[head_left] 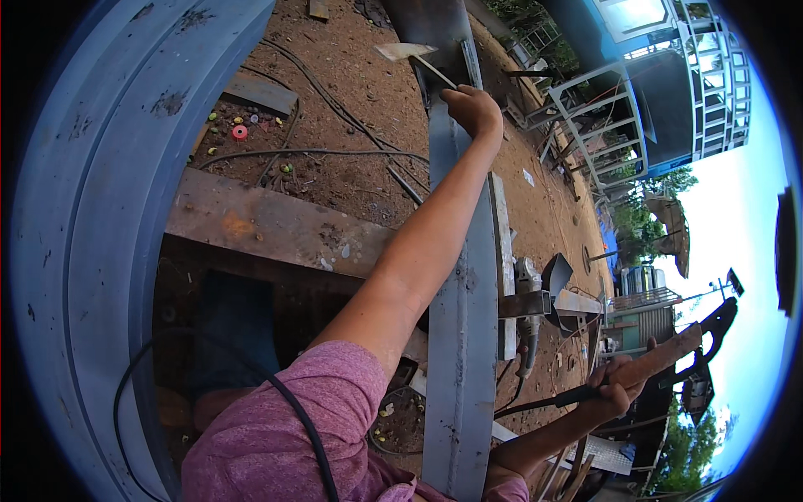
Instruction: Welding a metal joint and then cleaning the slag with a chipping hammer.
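Left hand (474, 111) closed around a slim-handled tool, probably a chipping hammer (405, 52), near the grey steel beam's (473, 351) far end; right hand (623, 385) grips a cabled electrode holder (667, 355), raised clear of the metal.

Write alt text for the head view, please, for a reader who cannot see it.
A person's left hand holds a slim-handled tool with a pale, flat head near a long grey metal beam, while the right hand grips a brown elongated object. Black cables lie on reddish-brown dirt.
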Motion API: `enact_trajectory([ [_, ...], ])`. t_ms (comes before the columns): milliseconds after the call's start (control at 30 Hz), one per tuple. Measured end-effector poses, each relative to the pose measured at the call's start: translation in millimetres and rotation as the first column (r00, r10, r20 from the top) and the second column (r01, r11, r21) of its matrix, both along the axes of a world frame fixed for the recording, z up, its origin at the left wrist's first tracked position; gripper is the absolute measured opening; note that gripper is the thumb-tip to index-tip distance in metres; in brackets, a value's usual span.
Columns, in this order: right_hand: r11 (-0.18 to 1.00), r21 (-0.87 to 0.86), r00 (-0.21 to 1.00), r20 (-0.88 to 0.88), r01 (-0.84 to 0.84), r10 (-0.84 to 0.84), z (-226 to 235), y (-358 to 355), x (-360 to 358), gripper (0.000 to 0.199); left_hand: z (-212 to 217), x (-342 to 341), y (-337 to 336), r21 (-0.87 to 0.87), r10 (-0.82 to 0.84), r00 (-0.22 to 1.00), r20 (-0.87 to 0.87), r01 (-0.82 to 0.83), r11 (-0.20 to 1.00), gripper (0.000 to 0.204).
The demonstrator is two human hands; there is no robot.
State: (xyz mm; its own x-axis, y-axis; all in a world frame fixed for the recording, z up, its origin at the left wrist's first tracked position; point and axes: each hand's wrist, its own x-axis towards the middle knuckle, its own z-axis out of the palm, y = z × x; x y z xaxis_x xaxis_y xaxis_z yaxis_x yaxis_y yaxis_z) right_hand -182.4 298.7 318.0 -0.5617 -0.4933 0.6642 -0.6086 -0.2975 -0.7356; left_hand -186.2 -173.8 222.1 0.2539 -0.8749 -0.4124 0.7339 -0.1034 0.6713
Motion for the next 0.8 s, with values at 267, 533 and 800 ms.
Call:
enact_trajectory([
  [267,0.996,-0.082,0.998,0.043,-0.047,0.050,-3,5,-11,0.100,14,34,30,-0.081,0.094,0.990,0.104,-0.085,0.993,0.023],
  [533,0.997,-0.068,0.998,0.056,-0.021,0.024,5,12,-12,0.100,12,14,29,-0.077,-0.044,0.982,0.185,0.059,0.995,0.020],
  [800,0.994,-0.081,0.994,0.078,-0.074,0.080,-3,13,-21,0.101,-11,15,18,-0.118,-0.194,0.980,0.039,0.198,0.973,0.022],
])
